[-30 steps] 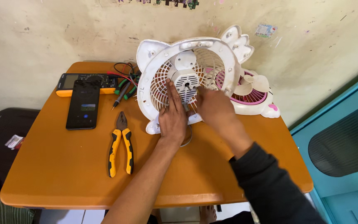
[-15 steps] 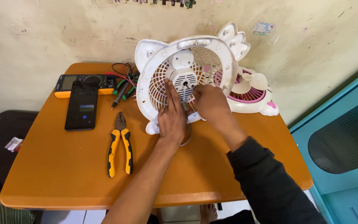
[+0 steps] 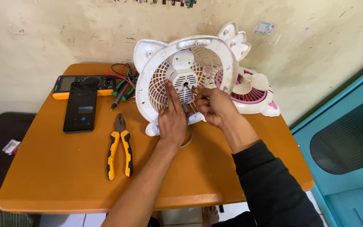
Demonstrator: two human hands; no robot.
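i'm pressing my left hand (image 3: 172, 120) flat against the white fan grille (image 3: 184, 80), which is standing upright on the orange table (image 3: 64, 168), fingers spread, gripping nothing. my right hand (image 3: 213, 106) is pinching something small at the motor hub (image 3: 185, 80). the plastic looks light and brittle, so i'm bracing near the thick rim.

Bare left forearm (image 3: 148, 185); right arm (image 3: 269, 180) in a long black sleeve, pushed above the wrist.
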